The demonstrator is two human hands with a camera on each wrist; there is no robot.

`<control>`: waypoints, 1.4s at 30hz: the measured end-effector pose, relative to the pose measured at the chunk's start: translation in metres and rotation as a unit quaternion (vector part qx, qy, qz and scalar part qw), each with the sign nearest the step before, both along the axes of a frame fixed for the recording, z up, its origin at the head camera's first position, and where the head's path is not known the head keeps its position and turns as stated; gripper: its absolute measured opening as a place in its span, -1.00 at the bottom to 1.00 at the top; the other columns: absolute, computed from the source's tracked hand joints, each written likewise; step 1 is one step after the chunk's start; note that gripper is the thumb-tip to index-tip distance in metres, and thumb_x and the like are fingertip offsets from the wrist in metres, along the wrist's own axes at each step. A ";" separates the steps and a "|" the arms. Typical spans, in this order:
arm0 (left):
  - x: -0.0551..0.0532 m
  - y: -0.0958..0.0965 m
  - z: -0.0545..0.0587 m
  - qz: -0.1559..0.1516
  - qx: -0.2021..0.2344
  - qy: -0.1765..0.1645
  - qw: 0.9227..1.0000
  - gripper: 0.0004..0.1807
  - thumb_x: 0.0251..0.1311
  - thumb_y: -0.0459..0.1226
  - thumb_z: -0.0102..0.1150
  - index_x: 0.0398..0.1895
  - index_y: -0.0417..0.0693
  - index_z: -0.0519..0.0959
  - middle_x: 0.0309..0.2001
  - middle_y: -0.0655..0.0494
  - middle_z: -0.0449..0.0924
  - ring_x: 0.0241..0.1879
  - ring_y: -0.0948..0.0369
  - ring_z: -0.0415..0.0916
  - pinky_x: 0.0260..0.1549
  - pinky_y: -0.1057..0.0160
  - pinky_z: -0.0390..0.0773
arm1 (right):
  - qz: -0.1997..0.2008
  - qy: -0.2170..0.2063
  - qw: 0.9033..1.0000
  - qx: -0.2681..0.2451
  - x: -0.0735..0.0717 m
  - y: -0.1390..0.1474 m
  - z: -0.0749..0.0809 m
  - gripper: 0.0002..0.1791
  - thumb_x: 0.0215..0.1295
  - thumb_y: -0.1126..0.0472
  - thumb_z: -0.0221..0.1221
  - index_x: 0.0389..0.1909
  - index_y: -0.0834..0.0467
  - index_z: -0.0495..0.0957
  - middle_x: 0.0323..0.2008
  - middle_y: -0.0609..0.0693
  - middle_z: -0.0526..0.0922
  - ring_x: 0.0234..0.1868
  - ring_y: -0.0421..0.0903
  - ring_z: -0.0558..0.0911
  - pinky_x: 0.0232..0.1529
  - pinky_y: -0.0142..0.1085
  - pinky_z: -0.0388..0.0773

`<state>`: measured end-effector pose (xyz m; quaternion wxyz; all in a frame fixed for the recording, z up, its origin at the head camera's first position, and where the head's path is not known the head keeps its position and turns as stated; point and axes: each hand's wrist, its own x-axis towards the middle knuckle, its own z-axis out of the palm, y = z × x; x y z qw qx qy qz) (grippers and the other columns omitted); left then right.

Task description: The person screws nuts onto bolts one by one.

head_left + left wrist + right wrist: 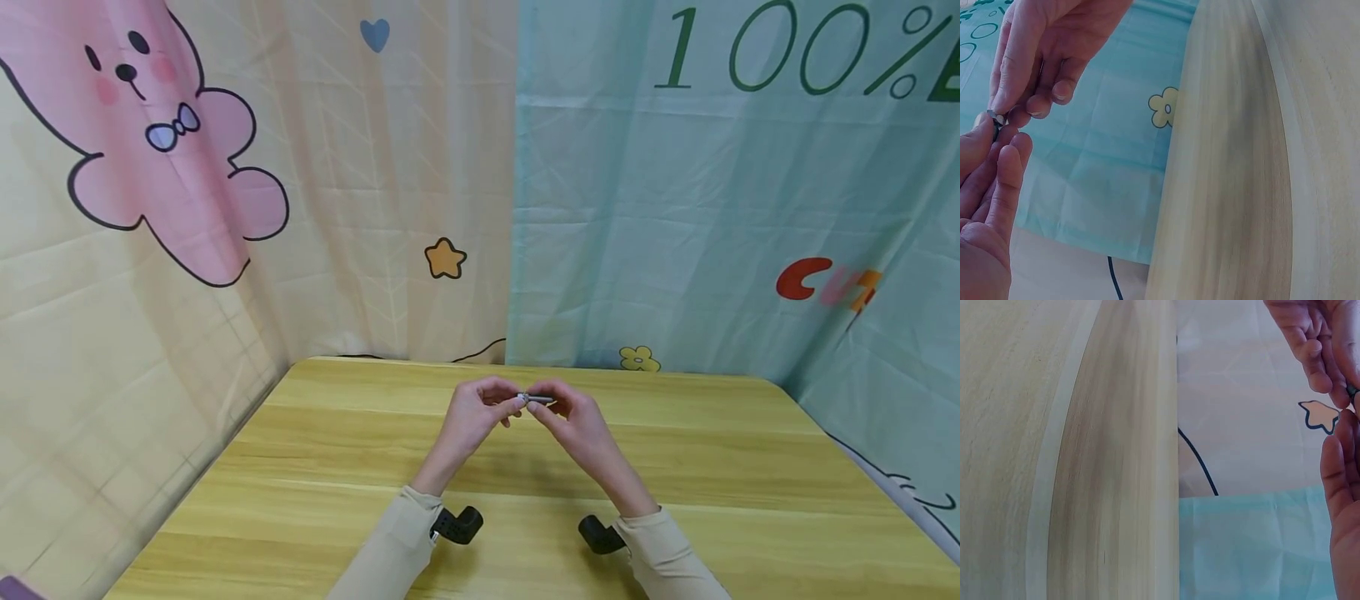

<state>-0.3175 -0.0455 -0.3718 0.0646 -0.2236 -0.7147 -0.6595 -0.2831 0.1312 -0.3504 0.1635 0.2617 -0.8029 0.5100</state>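
Note:
Both hands meet above the middle of the table around a small grey rod-shaped piece [542,399] that looks metallic. My left hand [474,414] pinches its left end, where a paler bit shows, between thumb and fingers. From the other side my right hand [576,423] pinches the rod, its thumb close to the left thumb. In the left wrist view only a dark and silvery part of the piece [996,121] peeks out between the fingertips. A dark bit of the piece [1352,390] shows at the right wrist view's edge; fingers hide the rest.
A wood-grain table [337,483] lies under the hands. Printed curtains, one cream [337,208] and one teal [637,208], hang behind and beside it. Black wrist cameras [459,525] sit at both sleeve cuffs. Something purple [17,588] shows at the lower left corner.

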 end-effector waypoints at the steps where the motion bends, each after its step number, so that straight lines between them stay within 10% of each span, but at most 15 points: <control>1: 0.000 0.000 0.000 0.002 -0.002 0.002 1.000 -0.88 0.21 -0.38 0.32 -0.22 -0.26 0.69 -0.31 -0.07 0.70 -0.32 -0.10 0.63 -0.47 0.23 0.62 | -0.002 -0.001 1.000 0.004 0.000 0.000 0.000 -0.84 0.33 0.38 0.22 -0.11 0.32 0.61 -0.16 0.11 0.66 -0.10 0.03 0.64 -0.08 -0.14 0.61; 11: 0.001 0.000 0.000 -0.002 -0.013 0.011 1.000 -0.89 0.22 -0.31 0.34 -0.26 -0.18 0.69 -0.32 -0.08 0.70 -0.41 0.12 0.63 -0.44 0.14 0.65 | -0.023 -0.047 0.999 0.011 0.005 -0.001 0.004 -0.84 0.43 0.28 0.15 -0.11 0.28 0.62 -0.20 0.09 0.65 -0.20 -0.02 0.60 -0.21 -0.25 0.58; 21: 0.003 -0.001 0.003 -0.003 0.006 0.003 1.000 -0.87 0.22 -0.41 0.30 -0.21 -0.33 0.67 -0.30 -0.19 0.69 -0.38 -0.05 0.64 -0.45 0.18 0.64 | 0.053 -0.029 0.997 -0.041 -0.004 0.004 -0.001 -0.78 0.29 0.45 0.22 -0.05 0.36 0.56 -0.10 0.21 0.62 -0.06 0.13 0.63 -0.08 -0.15 0.63; 42: 0.000 -0.002 0.001 -0.029 0.016 -0.009 0.999 -0.86 0.21 -0.32 0.35 -0.26 -0.23 0.69 -0.31 -0.08 0.71 -0.30 -0.17 0.64 -0.31 0.02 0.67 | -0.011 -0.024 1.000 0.014 0.003 0.000 0.004 -0.87 0.40 0.30 0.17 -0.16 0.27 0.64 -0.24 0.08 0.66 -0.27 0.00 0.60 -0.25 -0.28 0.58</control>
